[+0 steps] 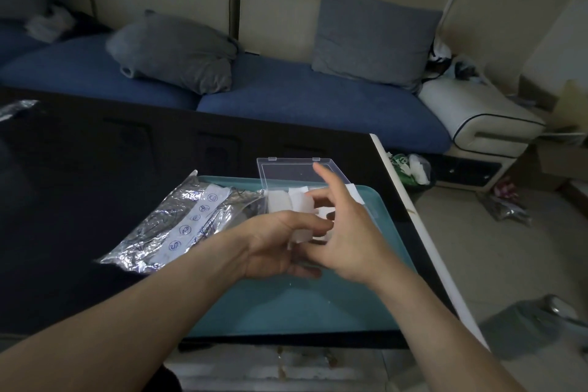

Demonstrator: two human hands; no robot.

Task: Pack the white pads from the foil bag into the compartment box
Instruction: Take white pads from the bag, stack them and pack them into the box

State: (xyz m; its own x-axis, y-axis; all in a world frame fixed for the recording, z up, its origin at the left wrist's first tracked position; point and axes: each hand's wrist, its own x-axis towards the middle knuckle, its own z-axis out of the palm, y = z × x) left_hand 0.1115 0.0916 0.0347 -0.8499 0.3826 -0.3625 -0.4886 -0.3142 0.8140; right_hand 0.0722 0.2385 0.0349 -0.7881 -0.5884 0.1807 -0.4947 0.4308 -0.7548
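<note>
— Dark table (pixel 95 169), teal tray (pixel 286 305): what is seen?
— White pads (pixel 280 200) are packed in the compartment box (pixel 296 172); foil bag (pixel 178 226) left.
— Hands?
— One pad (pixel 300 236) is pinched by the left hand (pixel 276 245); the right hand (pixel 346 232) seemingly spread.

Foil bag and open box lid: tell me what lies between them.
In the head view, only a bare strip of the teal tray separates the foil bag from the box lid.
</note>
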